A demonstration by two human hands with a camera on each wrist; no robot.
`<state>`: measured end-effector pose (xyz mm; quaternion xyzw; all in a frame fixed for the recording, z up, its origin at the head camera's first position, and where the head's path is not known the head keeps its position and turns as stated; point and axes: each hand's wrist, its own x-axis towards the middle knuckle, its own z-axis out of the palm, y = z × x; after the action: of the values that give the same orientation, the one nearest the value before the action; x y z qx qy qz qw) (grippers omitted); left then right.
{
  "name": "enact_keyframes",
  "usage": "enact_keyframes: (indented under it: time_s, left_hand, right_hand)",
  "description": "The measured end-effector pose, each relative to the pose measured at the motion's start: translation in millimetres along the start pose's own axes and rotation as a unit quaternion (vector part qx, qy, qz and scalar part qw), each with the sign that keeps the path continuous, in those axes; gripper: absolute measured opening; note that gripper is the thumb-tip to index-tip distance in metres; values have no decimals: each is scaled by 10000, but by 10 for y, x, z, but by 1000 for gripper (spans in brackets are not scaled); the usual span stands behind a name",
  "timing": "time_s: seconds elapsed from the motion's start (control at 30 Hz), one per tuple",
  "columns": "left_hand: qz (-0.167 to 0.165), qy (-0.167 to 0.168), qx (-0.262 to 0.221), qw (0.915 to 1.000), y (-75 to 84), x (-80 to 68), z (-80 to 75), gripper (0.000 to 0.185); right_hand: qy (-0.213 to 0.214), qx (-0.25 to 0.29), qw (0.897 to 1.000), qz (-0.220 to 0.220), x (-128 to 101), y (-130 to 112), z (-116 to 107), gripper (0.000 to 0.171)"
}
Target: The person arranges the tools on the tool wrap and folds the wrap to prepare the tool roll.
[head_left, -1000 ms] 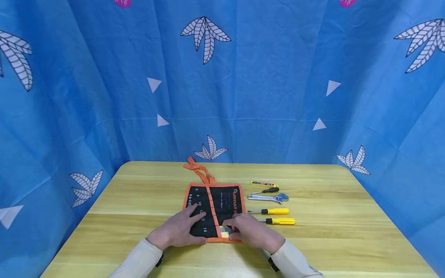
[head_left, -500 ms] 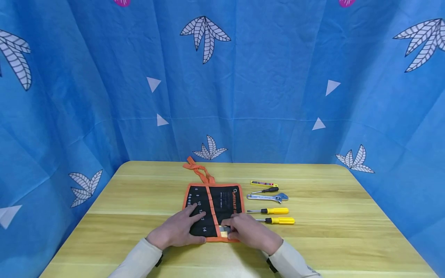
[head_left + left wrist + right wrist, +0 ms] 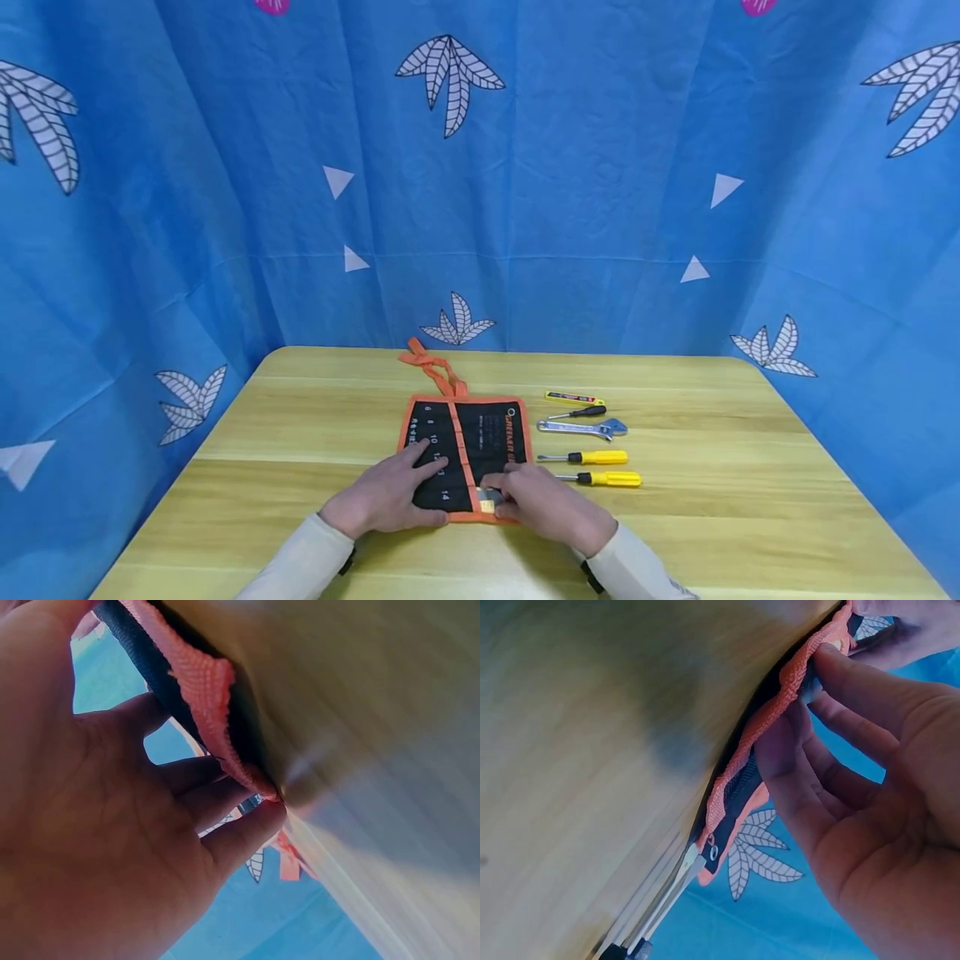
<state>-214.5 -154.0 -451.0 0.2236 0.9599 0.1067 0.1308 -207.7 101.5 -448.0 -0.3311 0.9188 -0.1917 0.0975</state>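
A black tool roll with orange edging lies spread on the table, rows of pockets marked with numbers. My left hand rests on its left half, fingers spread over the numbers and thumb along the near edge; the left wrist view shows these fingers at the orange border. At the lower right pocket, my right hand pinches a flat grey piece with a pale yellow part. In the right wrist view, thumb and fingertips close around a bluish-grey bit beside the orange edging. Most of that piece is hidden.
Right of the roll lie two yellow-handled screwdrivers, an adjustable wrench, a small black-handled screwdriver and a slim yellow-and-dark tool. An orange tie trails from the roll's far edge. A blue curtain hangs behind the table.
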Motion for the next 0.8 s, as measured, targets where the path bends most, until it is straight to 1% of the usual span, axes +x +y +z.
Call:
enact_keyframes:
  time_s: [0.13, 0.33, 0.43, 0.67, 0.8]
  left_hand:
    - [63, 4, 26, 10000, -1, 3, -2, 86]
    - [5, 5, -52, 10000, -11, -7, 6, 86]
    - [-8, 13, -37, 10000, -14, -10, 10, 86]
    - [32, 32, 26, 10000, -24, -1, 21, 87]
    - [18, 7, 41, 10000, -24, 7, 26, 87]
  right_hand:
    - [26, 44, 10000, 69, -52, 3, -33, 32]
    - [383, 71, 9991, 191, -154, 47, -143, 33]
    - [491, 26, 9985, 238, -195, 105, -167, 32]
    - [920, -210, 9955, 91, -345, 275, -205, 28]
    - [1078, -341, 9935, 138, -441, 382, -232, 27]
